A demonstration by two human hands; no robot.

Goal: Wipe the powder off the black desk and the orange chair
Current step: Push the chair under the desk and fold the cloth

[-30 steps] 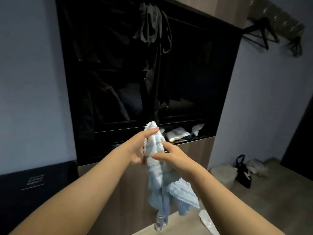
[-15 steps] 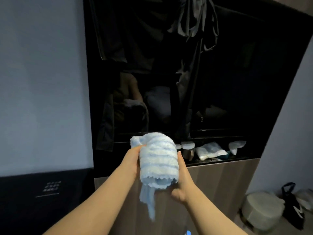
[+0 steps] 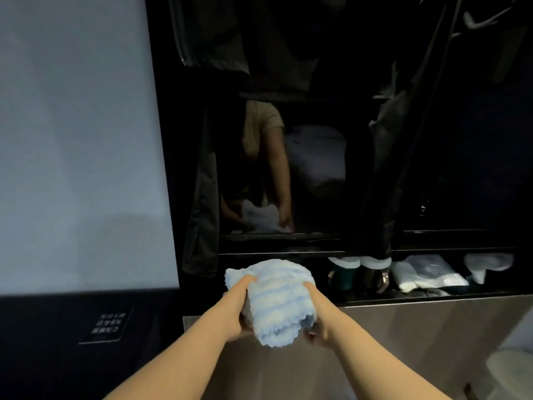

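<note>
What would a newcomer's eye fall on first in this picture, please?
The bunched light blue towel at lower centre, held between the left hand and right hand. Behind it, the dark glossy wardrobe front mirrors the person's arm and the towel. To the right, white wrapped packets lie on its low shelf.

We see a dark shelf (image 3: 432,299) carrying a green mug (image 3: 343,278), a brown mug (image 3: 375,280), a white packet (image 3: 427,274) and a white bundle (image 3: 487,264).
</note>
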